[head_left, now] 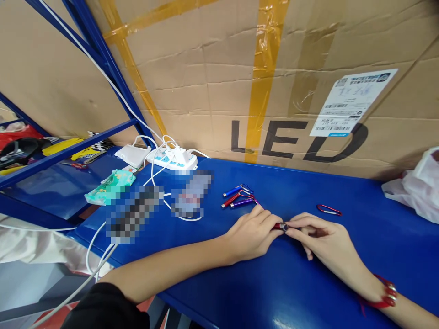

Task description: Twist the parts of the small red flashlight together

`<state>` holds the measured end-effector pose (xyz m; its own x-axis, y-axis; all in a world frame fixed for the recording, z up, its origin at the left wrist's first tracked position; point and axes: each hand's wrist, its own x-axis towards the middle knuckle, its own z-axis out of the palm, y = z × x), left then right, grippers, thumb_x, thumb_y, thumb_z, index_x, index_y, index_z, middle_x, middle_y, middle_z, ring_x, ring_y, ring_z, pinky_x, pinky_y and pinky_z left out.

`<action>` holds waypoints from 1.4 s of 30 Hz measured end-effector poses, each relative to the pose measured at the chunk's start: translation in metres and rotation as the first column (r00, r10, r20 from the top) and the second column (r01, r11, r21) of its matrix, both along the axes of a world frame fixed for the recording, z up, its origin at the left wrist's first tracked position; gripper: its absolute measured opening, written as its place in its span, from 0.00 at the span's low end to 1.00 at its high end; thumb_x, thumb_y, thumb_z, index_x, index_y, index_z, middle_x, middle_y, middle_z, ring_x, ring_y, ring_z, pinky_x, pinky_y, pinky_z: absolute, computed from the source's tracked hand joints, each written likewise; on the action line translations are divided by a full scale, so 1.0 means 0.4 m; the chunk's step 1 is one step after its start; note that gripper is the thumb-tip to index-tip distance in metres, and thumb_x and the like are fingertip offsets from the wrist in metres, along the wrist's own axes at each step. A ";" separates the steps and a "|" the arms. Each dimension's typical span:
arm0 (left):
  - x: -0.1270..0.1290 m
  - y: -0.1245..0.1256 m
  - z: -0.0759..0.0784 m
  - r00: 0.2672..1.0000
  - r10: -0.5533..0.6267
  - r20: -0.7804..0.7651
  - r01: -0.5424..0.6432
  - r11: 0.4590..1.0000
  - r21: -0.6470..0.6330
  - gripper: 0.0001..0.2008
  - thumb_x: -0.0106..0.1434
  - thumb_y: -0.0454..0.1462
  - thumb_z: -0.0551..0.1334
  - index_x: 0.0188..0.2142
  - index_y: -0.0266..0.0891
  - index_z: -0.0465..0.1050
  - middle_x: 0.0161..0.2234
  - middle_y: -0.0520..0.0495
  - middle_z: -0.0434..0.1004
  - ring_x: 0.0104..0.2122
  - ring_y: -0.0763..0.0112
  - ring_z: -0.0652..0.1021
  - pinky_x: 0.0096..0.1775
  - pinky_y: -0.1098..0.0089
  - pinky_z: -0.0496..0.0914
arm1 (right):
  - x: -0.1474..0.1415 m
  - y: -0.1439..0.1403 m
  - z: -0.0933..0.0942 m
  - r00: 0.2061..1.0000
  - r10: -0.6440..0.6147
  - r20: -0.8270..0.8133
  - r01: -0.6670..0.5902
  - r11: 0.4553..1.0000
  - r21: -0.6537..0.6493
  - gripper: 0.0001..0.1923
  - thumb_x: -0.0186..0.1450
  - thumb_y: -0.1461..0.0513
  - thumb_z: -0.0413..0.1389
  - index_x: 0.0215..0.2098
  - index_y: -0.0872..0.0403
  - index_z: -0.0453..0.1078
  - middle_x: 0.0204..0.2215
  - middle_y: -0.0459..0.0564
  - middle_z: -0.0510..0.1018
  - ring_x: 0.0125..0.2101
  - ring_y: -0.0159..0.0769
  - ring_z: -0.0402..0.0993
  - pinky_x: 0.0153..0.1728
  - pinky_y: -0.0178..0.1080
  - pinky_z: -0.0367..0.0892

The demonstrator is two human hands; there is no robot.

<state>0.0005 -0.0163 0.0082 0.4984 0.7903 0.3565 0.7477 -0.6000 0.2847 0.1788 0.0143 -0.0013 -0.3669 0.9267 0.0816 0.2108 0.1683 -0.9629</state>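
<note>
Both of my hands rest on the blue table (308,283) and meet at a small red keychain flashlight (280,226). My left hand (252,235) pinches its red body. My right hand (322,237) pinches the dark end of it with thumb and forefinger. Just behind my left hand lie three more small flashlights with carabiner clips, blue, red and purple (238,196). A loose red carabiner clip (328,209) lies on the table behind my right hand.
A large cardboard box marked LED (274,82) stands along the table's back edge. A white power strip with chargers (173,158) and white cables sits at the back left, near a green tissue pack (109,186). A white plastic bag (416,185) lies at the right.
</note>
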 end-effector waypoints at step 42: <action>0.002 0.007 -0.021 0.988 0.076 0.136 -0.064 0.994 -0.093 0.09 0.68 0.36 0.50 0.39 0.35 0.67 0.35 0.45 0.74 0.35 0.65 0.75 0.39 0.66 0.69 | 0.006 0.016 0.006 0.999 0.029 -0.012 -0.028 0.994 0.104 0.15 0.55 0.51 0.60 0.28 0.56 0.76 0.31 0.51 0.74 0.13 0.22 0.62 0.13 0.32 0.61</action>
<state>0.0014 -0.0135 -0.0001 0.3910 0.8528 0.3463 0.7364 -0.5155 0.4381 0.1813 0.0206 0.0012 -0.3916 0.9020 0.1816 0.1918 0.2731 -0.9427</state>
